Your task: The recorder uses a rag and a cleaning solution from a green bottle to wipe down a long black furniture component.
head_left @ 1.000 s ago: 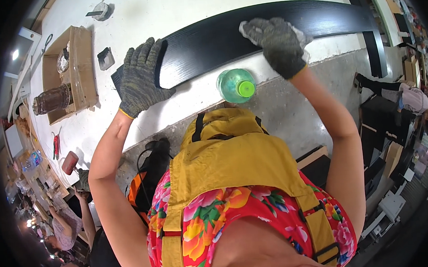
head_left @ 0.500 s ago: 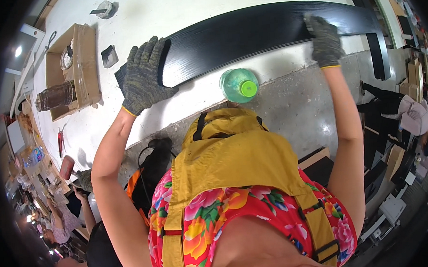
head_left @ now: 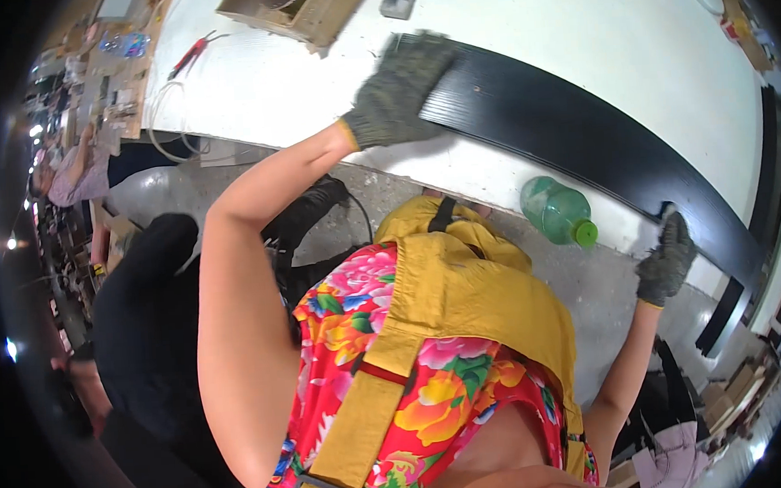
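A long black board (head_left: 561,120) with fine grain lies slantwise across the white tabletop. My left hand (head_left: 404,89), in a dark knitted glove with a yellow cuff, is laid over the board's left end, its fingers stretched out and somewhat blurred. My right hand (head_left: 667,263), gloved alike, is at the board's near edge toward its right part. Its fingers are drawn together, with a small greyish patch at their tips that I cannot make out. Between my hands, by the table's front edge, is a green plastic bottle (head_left: 555,209) with a bright green cap.
An open cardboard box (head_left: 308,18) and a small dark block (head_left: 398,2) stand beyond my left hand. Red-handled pliers (head_left: 191,58) lie farther left. Dark strips (head_left: 768,171) run along the table's right side. A person in black (head_left: 151,318) is close on my left.
The view has swung, so the board now slants down to the right. My right hand has moved from the board's top face to its near edge. My left hand stays at the left end.
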